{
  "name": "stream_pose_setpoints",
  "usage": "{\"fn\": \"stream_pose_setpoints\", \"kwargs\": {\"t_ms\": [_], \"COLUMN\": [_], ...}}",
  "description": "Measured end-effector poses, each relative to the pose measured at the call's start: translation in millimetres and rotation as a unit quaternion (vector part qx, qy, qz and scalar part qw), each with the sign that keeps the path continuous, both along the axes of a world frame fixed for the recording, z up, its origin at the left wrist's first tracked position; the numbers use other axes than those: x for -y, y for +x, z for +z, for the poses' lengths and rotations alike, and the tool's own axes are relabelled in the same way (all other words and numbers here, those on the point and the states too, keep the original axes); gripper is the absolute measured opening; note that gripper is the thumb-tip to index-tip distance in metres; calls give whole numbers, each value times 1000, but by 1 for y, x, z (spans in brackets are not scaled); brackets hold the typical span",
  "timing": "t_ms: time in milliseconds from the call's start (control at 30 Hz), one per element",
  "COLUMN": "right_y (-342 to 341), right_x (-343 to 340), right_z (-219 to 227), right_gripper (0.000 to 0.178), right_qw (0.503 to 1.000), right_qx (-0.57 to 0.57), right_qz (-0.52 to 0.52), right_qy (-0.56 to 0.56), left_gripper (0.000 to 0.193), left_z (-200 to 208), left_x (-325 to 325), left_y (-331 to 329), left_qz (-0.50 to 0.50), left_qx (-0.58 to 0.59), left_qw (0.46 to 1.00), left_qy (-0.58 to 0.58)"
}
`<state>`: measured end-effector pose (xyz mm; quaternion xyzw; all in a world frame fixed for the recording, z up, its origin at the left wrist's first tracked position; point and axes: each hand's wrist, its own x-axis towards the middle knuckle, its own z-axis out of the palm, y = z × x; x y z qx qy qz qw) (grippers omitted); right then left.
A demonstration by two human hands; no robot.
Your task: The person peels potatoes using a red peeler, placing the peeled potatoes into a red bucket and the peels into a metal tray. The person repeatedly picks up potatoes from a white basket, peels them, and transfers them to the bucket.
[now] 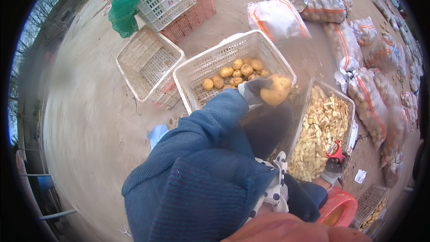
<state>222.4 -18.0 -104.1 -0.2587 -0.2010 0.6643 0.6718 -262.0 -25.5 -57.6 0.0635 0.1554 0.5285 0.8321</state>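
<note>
Outdoors on bare dirt, a yellow-brown whole potato (276, 89) is held in the closed grip of the gloved left hand (253, 90) over a white plastic crate (193, 90) with a dozen-ish left, the right hand (333, 166) is closed on a red-handled peeler (337, 151), and the clear bin of cut pieces (321, 130) looks mostly filled.

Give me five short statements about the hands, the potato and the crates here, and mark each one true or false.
1. The left hand holds a whole potato. True.
2. The right hand holds a green tool. False: the tool is red.
3. The white crate beyond the left hand is empty. False: whole potatoes lie in it.
4. The clear bin by the right hand holds cut potato pieces. True.
5. Filled mesh sacks lie on the ground at the right. True.
</note>
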Motion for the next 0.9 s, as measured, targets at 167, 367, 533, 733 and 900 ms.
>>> {"fn": "stream_pose_setpoints", "kwargs": {"t_ms": [167, 367, 533, 733, 900], "right_y": [34, 16, 0, -26, -33], "right_x": [7, 44, 50, 35, 25], "right_z": [18, 89, 92, 49, 57], "right_gripper": [31, 37, 21, 16, 21], "right_qw": [994, 996, 955, 982, 958], "right_qx": [-52, 73, 283, 163, 249], "right_qz": [45, -16, -79, 19, 54], "right_qy": [86, 50, 28, -95, -132], "left_gripper": [33, 43, 56, 56, 49], "left_z": [84, 4, -13, -12, 4], "left_x": [-13, -12, -9, -7, -2], "left_y": [124, 237, 262, 292, 282], "left_qz": [-60, -245, -257, -280, -287], "left_qx": [-40, 128, -7, -59, -241], "left_qw": [956, 959, 954, 935, 926], "left_qy": [286, -56, -157, -209, -33]}}
